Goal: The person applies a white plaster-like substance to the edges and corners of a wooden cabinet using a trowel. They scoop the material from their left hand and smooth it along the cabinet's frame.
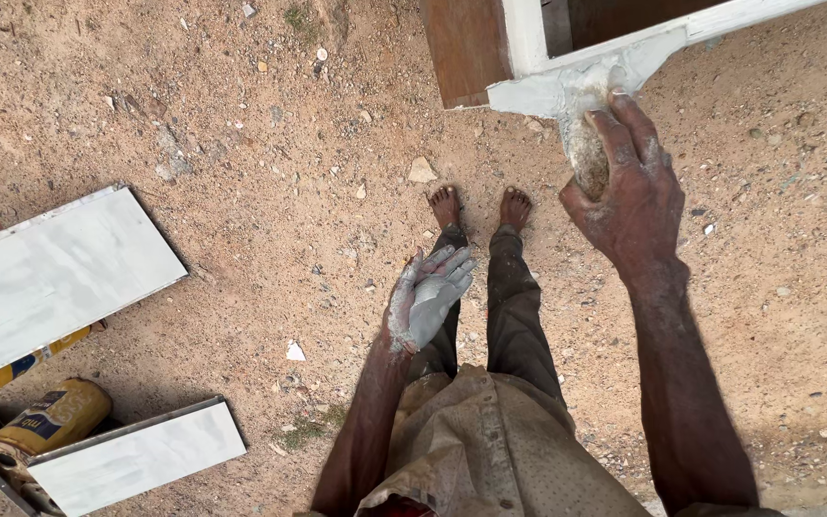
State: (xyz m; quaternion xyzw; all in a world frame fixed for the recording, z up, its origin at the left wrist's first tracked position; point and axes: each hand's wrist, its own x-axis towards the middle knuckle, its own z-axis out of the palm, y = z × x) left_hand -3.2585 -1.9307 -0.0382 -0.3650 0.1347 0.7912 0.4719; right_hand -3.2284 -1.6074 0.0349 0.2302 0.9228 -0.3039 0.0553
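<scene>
An outdoor work yard: bare sandy ground, white-primed wooden frame, loose white panels, paint tins.

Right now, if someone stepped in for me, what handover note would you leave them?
Right hand: presses a putty-caked cloth wad against the white frame corner, which is smeared with grey putty.
Left hand: open, palm up, coated in grey putty, holding nothing.
Nearby on the sandy ground: two white boards and yellow tins at left.
Done: putty spread on the corner. Left: the dark wood panel beside it is bare.
</scene>
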